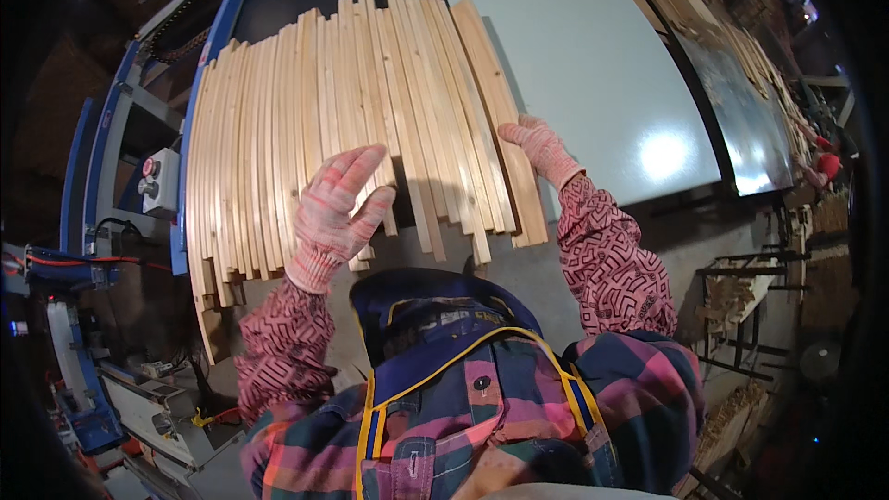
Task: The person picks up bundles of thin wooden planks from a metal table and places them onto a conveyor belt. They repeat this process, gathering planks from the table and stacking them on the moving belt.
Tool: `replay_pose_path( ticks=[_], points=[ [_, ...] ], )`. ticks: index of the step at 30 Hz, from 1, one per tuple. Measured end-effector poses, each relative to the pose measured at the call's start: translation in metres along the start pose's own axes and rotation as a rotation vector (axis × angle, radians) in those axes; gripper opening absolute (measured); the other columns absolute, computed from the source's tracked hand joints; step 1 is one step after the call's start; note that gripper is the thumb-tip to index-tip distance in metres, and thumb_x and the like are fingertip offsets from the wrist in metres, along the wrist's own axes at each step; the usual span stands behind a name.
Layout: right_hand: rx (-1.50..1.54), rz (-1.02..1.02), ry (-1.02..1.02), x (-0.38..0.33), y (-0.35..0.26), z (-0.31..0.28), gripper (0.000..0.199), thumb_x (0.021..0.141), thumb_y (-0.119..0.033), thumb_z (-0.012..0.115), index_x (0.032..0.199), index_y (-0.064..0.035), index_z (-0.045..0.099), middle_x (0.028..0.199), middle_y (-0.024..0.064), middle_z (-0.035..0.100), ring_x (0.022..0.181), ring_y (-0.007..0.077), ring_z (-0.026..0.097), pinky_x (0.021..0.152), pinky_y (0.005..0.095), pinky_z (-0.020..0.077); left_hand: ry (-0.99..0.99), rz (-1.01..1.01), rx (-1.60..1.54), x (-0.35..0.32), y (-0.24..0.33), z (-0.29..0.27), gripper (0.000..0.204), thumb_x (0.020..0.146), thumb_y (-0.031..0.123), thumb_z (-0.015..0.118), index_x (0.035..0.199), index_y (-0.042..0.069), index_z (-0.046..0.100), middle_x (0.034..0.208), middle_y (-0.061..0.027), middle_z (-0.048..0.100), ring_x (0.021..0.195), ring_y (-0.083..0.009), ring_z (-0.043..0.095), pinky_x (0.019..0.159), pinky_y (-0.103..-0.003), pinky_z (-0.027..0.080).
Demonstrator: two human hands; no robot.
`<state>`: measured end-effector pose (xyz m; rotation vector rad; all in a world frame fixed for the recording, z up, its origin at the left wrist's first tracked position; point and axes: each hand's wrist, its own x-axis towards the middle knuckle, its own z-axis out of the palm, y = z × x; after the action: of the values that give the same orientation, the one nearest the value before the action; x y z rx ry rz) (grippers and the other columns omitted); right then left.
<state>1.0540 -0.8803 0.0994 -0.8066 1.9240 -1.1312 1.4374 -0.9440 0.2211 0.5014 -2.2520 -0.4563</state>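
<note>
Many long, pale wooden strips (278, 130) lie side by side in front of me, their near ends uneven. A narrow gap runs down between two groups of them. My left hand (338, 208), in a pink-and-white knit glove, is over the near ends left of this gap, thumb apart from the stretched fingers. At the right side of the row lies a wider wooden board (500, 111). My right hand (542, 150), gloved alike, has its fingertips at that board's right edge, fingers stretched out and partly hidden from view.
A smooth pale green table surface (593, 65) extends to the right. Blue machine framing (190, 139) borders the strips at left, with a control box (159, 183) bearing a red button. More wood (741, 46) is stacked at far right, where a person in red (824, 165) is partly visible.
</note>
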Motion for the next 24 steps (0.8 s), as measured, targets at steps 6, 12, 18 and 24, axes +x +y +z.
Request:
replay_pose_path(
  ticks=[6, 12, 18, 24],
  points=[
    [-0.086, -0.030, 0.010, -0.089, 0.007, -0.114, 0.075, 0.084, -0.048, 0.070, 0.140, -0.0013, 0.051, 0.125, 0.0183, 0.064, 0.109, 0.0264, 0.063, 0.093, 0.0375, 0.0496, -0.064, -0.283, 0.168, 0.003, -0.010, -0.026, 0.048, 0.085, 0.020, 0.074, 0.130, 0.009, 0.063, 0.122, -0.0135, 0.065, 0.112, -0.0318, 0.062, 0.097, -0.037, 0.052],
    [-0.699, 0.162, 0.449, -0.084, 0.059, -0.153, 0.096, 0.078, -0.052, 0.072, 0.154, -0.0094, 0.033, 0.113, 0.0182, 0.068, 0.103, 0.0332, 0.066, 0.092, 0.0429, 0.0499, -0.122, -0.490, 0.838, -0.016, -0.081, -0.060, 0.061, 0.090, 0.042, 0.065, 0.143, 0.015, 0.050, 0.139, -0.0148, 0.055, 0.127, -0.0305, 0.053, 0.104, -0.040, 0.045],
    [-0.532, -0.133, 0.541, -0.071, 0.098, -0.143, 0.084, 0.082, -0.048, 0.072, 0.150, -0.0118, 0.040, 0.132, 0.0178, 0.057, 0.119, 0.0320, 0.058, 0.099, 0.0409, 0.0461, 0.227, -0.725, 1.033, -0.034, -0.152, -0.131, 0.065, 0.084, 0.043, 0.069, 0.140, 0.014, 0.050, 0.135, -0.0156, 0.056, 0.128, -0.0342, 0.050, 0.106, -0.040, 0.042],
    [-0.993, -0.281, 0.687, -0.091, 0.086, -0.114, 0.063, 0.087, -0.042, 0.067, 0.139, -0.0127, 0.048, 0.134, 0.0144, 0.051, 0.123, 0.0346, 0.052, 0.101, 0.0436, 0.0461, 0.281, -0.744, 0.971, -0.046, -0.197, -0.148, 0.043, 0.090, 0.048, 0.059, 0.120, 0.018, 0.065, 0.112, -0.0135, 0.068, 0.105, -0.0357, 0.063, 0.090, -0.046, 0.051]
  ],
)
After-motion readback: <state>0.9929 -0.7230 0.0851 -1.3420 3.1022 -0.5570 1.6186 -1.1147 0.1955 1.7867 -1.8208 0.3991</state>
